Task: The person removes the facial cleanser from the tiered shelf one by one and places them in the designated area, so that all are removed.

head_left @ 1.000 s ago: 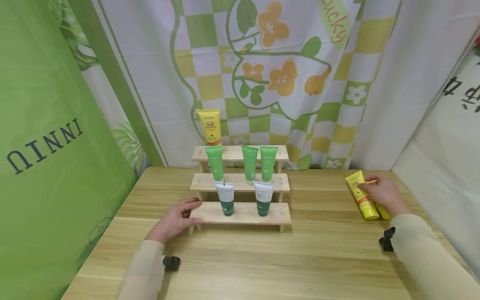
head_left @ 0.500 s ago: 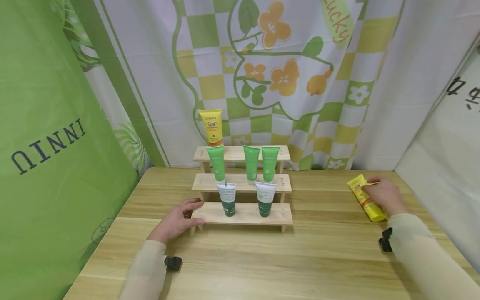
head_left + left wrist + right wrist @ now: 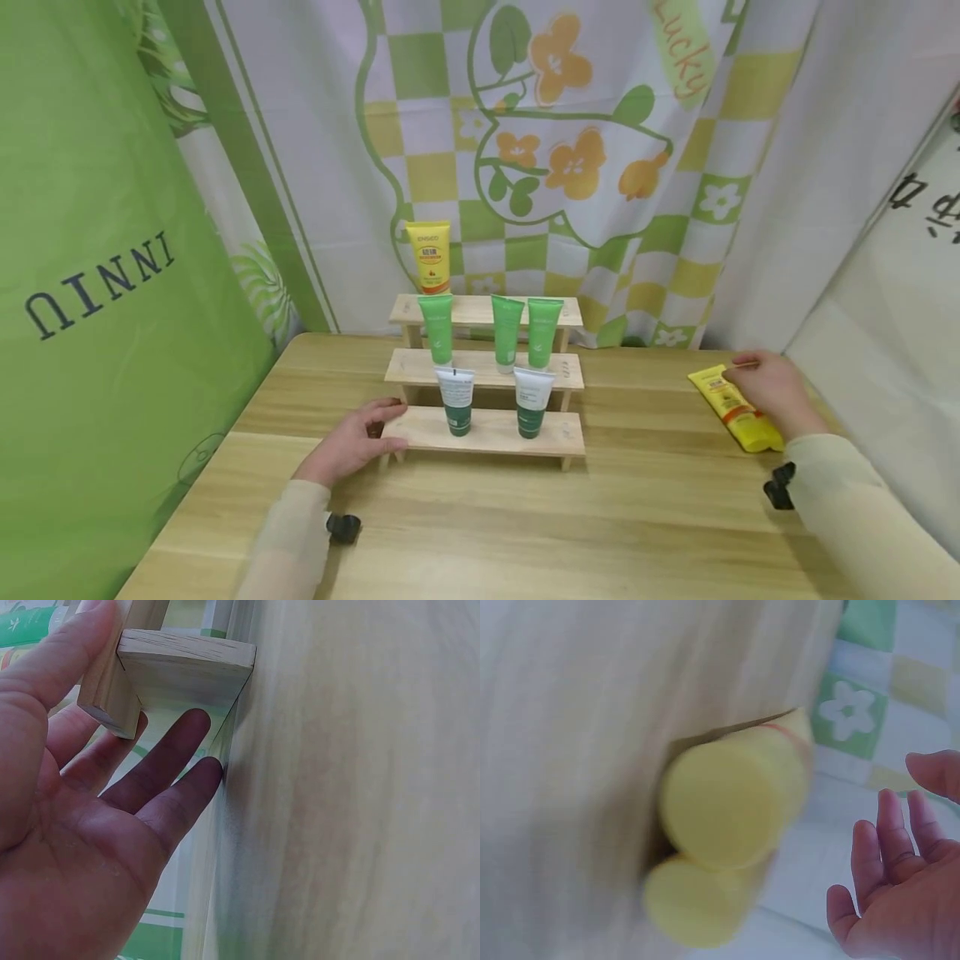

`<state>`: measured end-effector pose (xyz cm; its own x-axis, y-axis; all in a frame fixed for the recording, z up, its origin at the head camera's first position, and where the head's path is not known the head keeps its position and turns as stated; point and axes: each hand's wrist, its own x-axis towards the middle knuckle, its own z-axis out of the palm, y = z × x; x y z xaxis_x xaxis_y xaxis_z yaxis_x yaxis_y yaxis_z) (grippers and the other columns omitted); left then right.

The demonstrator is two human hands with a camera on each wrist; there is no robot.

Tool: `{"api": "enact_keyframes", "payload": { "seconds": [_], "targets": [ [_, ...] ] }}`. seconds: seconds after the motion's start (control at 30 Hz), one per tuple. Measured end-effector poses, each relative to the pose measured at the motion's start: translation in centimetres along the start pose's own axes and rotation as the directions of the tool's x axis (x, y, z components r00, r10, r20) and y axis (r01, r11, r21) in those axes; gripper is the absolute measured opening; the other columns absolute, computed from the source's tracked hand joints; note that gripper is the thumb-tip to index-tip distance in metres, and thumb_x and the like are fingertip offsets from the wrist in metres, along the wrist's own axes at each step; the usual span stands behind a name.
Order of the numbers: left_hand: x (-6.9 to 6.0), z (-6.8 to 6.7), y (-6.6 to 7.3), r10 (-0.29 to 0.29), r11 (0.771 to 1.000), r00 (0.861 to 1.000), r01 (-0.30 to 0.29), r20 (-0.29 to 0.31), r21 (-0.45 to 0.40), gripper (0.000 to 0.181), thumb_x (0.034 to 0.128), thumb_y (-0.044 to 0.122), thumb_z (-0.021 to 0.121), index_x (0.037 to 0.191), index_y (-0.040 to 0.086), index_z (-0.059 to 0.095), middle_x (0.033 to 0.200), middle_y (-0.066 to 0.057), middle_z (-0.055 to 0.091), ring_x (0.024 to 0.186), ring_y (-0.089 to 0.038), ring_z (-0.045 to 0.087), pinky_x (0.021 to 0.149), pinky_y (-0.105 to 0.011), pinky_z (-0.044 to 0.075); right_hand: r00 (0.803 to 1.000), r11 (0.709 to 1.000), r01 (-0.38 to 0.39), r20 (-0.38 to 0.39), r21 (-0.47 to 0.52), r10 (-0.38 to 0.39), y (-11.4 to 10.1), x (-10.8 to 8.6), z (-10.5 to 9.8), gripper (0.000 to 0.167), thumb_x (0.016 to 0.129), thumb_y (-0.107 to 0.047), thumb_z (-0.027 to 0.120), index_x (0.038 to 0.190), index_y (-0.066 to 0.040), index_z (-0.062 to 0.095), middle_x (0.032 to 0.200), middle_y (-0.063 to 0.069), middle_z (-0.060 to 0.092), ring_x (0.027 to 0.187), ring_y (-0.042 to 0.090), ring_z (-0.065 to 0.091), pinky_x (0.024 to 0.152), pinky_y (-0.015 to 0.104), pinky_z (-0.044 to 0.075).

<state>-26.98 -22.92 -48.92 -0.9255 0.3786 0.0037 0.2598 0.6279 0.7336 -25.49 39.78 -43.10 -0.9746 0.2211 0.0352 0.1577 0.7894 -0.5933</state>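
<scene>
My left hand holds the left end of the three-tier wooden stand, thumb at the front edge and index finger at the back of the lowest step. In the left wrist view, its other fingers reach loosely past the stand's leg. Over at the right, my right hand hovers over two yellow tubes lying side by side on the table. The right wrist view shows its fingers spread and apart from the tubes, whose round caps face the camera.
White-and-dark-green tubes stand on the lowest step, bright green tubes on the middle one. A yellow tube stands at the top step's left. Patterned curtain hangs behind the wooden table.
The right hand has loosened from the yellow tube, which has rolled or settled beside the other one. The left hand stays at the stand. The head view has shifted slightly.
</scene>
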Motion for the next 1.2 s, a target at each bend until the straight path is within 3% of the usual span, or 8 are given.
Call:
{"api": "enact_keyframes", "payload": {
  "seconds": [0.17,0.4,0.53,0.77,0.93,1.2],
  "targets": [
    [0.0,0.0,-0.3,0.007,1.000,1.000,-0.007,-0.003,-0.004,0.072,0.0794,0.057,0.075,0.140,0.024,0.057,0.152,-0.007,0.040,0.139,-0.035,0.034,0.110,-0.052,0.030,0.999,0.999,0.051,-0.012,0.004,-0.051,-2.3,0.3,-0.3,0.050,0.099,-0.032,0.053,0.126,0.010,0.050,0.121,0.035,0.054,0.105,0.047,0.053,0.083,0.056,0.044],
    [-0.3,-0.3,-0.4,0.005,1.000,1.000,-0.005,-0.014,-0.014,0.070,0.0795,0.056,0.075,0.140,0.023,0.058,0.152,-0.007,0.040,0.138,-0.035,0.035,0.110,-0.053,0.030,0.988,0.986,0.155,0.018,0.061,-0.156,-7.2,0.5,0.4,0.046,0.099,-0.032,0.055,0.126,0.005,0.052,0.116,0.028,0.058,0.098,0.037,0.058,0.069,0.038,0.051],
    [-0.2,-0.3,-0.5,0.010,1.000,1.000,-0.010,-0.016,-0.021,0.070,0.0790,0.054,0.077,0.139,0.023,0.058,0.151,-0.007,0.042,0.137,-0.035,0.037,0.110,-0.052,0.031,0.974,0.972,0.226,-0.006,0.064,-0.227,-10.4,0.6,1.1,0.041,0.098,-0.031,0.058,0.122,0.002,0.055,0.114,0.024,0.062,0.102,0.036,0.058,0.076,0.040,0.048],
    [0.2,0.1,-0.4,0.012,0.998,1.000,-0.013,-0.011,-0.057,0.069,0.0780,0.053,0.078,0.138,0.024,0.059,0.150,-0.005,0.043,0.136,-0.031,0.039,0.109,-0.049,0.033,0.958,0.949,0.281,0.005,0.144,-0.285,-17.6,0.9,1.4,0.042,0.098,-0.036,0.058,0.123,-0.002,0.056,0.118,0.018,0.059,0.107,0.033,0.054,0.082,0.044,0.045],
    [0.4,0.4,-0.8,0.021,0.996,0.999,-0.024,-0.025,-0.089,0.069,0.0772,0.052,0.079,0.137,0.023,0.060,0.148,-0.004,0.045,0.131,-0.027,0.045,0.107,-0.046,0.036,0.941,0.917,0.323,0.019,0.234,-0.337,-23.5,1.1,1.9,0.039,0.097,-0.034,0.060,0.123,-0.005,0.056,0.119,0.013,0.058,0.109,0.029,0.053,0.087,0.043,0.045],
    [0.5,0.1,-1.0,0.027,0.994,0.999,-0.030,-0.025,-0.107,0.071,0.0761,0.053,0.080,0.137,0.022,0.060,0.148,-0.004,0.046,0.131,-0.028,0.046,0.107,-0.046,0.037,0.899,0.879,0.412,0.048,0.241,-0.435,-31.3,1.3,2.4,0.035,0.098,-0.034,0.060,0.122,-0.009,0.056,0.119,0.008,0.058,0.109,0.026,0.053,0.087,0.044,0.044]
  ]
}}
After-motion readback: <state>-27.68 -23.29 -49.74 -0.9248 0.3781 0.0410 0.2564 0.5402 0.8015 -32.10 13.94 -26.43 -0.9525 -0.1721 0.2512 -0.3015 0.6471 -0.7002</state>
